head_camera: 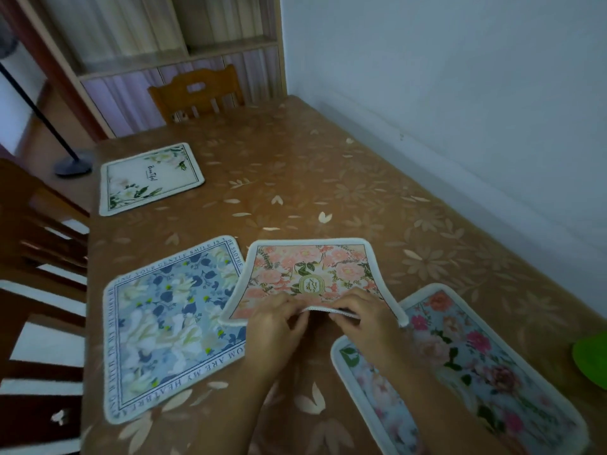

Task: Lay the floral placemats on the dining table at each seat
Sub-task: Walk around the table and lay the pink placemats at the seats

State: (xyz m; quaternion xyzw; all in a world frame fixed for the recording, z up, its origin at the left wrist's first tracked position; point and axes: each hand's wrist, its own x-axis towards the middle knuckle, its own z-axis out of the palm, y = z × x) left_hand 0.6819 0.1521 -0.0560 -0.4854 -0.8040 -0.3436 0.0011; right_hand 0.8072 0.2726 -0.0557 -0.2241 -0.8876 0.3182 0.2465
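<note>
A peach floral placemat (312, 267) is lifted at its near edge above the brown dining table (328, 178). My left hand (274, 326) and my right hand (364, 318) both pinch that near edge, close together. Its left corner overlaps a blue and white floral placemat (167, 326) that lies flat at the table's left side. A pale blue placemat with pink roses (466, 366) lies flat at the near right, partly under my right forearm. A white placemat with green leaves (147, 177) lies flat at the far left.
Wooden chairs stand at the far end (197, 93) and along the left side (39, 244). A white wall (460, 93) runs along the table's right edge. A green object (591, 359) sits at the right frame edge. A black stand base (72, 165) rests on the floor.
</note>
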